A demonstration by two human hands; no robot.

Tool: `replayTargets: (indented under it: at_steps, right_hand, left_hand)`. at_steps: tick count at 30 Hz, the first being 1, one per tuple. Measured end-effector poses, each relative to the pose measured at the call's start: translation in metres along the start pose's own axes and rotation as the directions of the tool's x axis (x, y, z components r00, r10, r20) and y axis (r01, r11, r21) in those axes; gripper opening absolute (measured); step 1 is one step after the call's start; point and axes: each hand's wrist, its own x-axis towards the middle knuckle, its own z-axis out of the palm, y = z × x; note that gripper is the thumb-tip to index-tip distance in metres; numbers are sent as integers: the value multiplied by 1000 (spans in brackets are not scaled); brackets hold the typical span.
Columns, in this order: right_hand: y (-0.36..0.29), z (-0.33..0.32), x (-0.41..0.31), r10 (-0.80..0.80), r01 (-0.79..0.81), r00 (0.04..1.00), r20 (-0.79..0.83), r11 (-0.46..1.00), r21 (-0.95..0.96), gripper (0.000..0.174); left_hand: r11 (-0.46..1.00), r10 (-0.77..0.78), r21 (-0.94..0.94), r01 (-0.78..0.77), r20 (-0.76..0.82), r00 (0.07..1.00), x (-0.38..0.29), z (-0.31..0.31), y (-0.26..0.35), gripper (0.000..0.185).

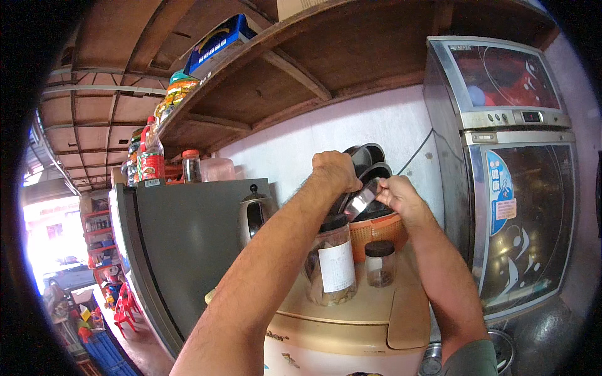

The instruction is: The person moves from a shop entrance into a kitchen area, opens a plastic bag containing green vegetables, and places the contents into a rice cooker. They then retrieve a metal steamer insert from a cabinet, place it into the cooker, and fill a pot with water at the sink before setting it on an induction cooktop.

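Several dark round pans [369,157] stand tilted in an orange plastic basket [376,232] against the wall. My left hand [336,169] is closed at the rim of the dark pans; what its fingers hold is partly hidden behind the hand. My right hand [400,193] pinches a shiny, clear or metallic flat-sided piece [364,199] in front of the pans. Below my hands, a large jar with a black lid and a white written label [337,268] stands on the beige top of an appliance [367,301]. Beside it is a smaller black-lidded jar [380,265].
A dark grey refrigerator [202,244] stands at the left, with a bottle [150,155] and a red-lidded jar [191,165] on top. A metal kettle [255,214] is beside it. A wooden shelf [291,70] hangs overhead. A glass-doored cabinet [526,216] stands at the right.
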Motion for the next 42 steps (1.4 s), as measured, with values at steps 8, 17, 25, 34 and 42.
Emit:
replayTargets:
  at_steps: [8, 17, 25, 34, 42]
  right_hand:
    - [-1, -4, -21, -283, 336, 936, -211, 898, 285, 7]
    - [-24, -5, -93, -452, 514, 851, -266, 819, 253, 13]
    - [-48, 3, -217, -811, 808, 583, -52, 585, -73, 57]
    - [-61, 10, -332, -852, 832, 523, -26, 517, -200, 60]
    - [-63, 1, -418, -884, 796, 453, -116, 460, -392, 57]
  left_hand:
    - [1000, -5, -11, 5, -10, 1000, 2, 1, -1, 60]
    - [1000, -8, -22, 8, 0, 1000, 1, -3, -2, 68]
    - [992, 114, 48, -115, 27, 993, -16, -6, 22, 71]
    - [965, 259, 37, -258, -22, 966, -41, 1, 36, 69]
    - [960, 266, -39, -276, -165, 950, -71, -23, 40, 36]
